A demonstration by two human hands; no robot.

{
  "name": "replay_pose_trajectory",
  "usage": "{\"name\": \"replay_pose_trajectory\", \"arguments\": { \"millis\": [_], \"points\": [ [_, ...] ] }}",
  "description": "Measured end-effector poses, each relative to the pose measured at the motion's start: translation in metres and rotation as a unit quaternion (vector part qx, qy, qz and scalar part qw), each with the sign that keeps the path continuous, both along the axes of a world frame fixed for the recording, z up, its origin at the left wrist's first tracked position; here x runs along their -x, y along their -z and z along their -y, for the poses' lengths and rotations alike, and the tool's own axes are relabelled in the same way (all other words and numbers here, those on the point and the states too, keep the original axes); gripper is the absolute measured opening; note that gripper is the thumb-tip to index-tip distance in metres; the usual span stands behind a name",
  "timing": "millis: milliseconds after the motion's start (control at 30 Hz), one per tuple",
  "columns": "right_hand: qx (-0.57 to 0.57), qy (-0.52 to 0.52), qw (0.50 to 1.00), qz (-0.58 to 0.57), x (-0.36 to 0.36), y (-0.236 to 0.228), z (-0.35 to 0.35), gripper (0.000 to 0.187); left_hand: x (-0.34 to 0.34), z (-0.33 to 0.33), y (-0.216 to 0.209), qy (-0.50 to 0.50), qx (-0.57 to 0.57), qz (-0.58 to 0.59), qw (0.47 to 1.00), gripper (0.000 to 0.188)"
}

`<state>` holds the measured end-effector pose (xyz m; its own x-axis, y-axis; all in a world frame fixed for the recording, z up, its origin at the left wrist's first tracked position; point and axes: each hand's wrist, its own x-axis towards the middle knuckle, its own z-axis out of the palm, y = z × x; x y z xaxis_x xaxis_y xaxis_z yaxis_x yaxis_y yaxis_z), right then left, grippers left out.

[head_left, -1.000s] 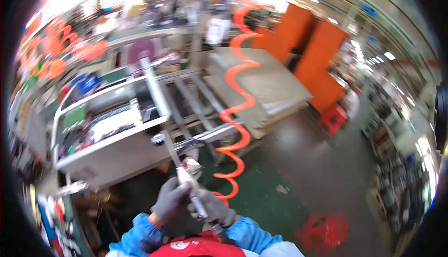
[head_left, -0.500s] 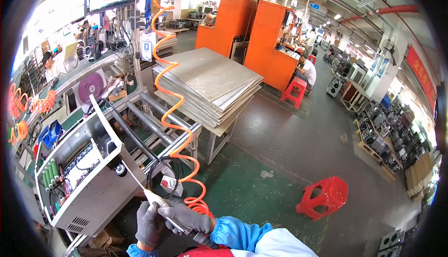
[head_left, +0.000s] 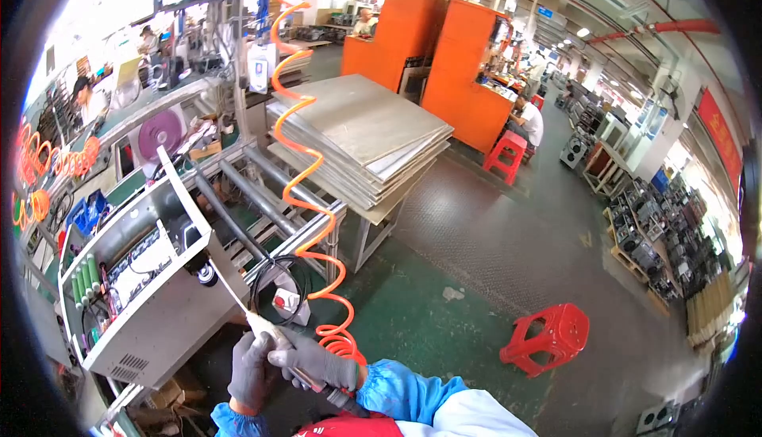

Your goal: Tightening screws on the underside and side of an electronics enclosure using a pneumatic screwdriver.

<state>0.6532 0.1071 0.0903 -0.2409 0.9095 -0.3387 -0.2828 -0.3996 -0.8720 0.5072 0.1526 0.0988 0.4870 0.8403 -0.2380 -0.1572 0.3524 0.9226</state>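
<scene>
Both my hands wear grey gloves and meet low in the view, left of centre. My right hand [head_left: 324, 361] is wrapped round the body of an air screwdriver [head_left: 268, 331], a pale tool with a tapered nose. My left hand [head_left: 252, 369] is closed against its front part; some of its fingers are hidden. A thin pale shaft seems to run from the nose toward a light grey metal equipment case [head_left: 159, 334]. The open case stands tilted at left, with green cylinders [head_left: 86, 281], wiring and boards inside. An orange coiled hose [head_left: 337, 266] hangs down to beside my right hand.
Dark rollers [head_left: 266, 191] on a metal frame lie behind the case. A white box with a red button [head_left: 287, 300] and black cable sits before them. Stacked flat sheets [head_left: 357, 131] rest on a stand. A red stool [head_left: 548, 338] is at right; people work farther off.
The view has shifted slightly, so the background sits a little farther right. My hands stay on the screwdriver, with my left hand a little higher in view.
</scene>
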Motion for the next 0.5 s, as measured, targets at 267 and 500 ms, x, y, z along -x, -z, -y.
{"name": "replay_pose_trajectory", "arguments": {
  "millis": [267, 500],
  "points": [
    [-0.159, -0.062, 0.978, -0.118, 0.019, 0.02, 0.019, 0.08, 0.024, 0.035, 0.004, 0.008, -0.111, -0.012, 0.994, 0.041],
    [-0.148, -0.054, 0.985, -0.072, 0.031, 0.051, 0.033, 0.071, 0.052, 0.039, 0.034, 0.077, -0.441, -0.189, 0.874, 0.013]
  ]
}}
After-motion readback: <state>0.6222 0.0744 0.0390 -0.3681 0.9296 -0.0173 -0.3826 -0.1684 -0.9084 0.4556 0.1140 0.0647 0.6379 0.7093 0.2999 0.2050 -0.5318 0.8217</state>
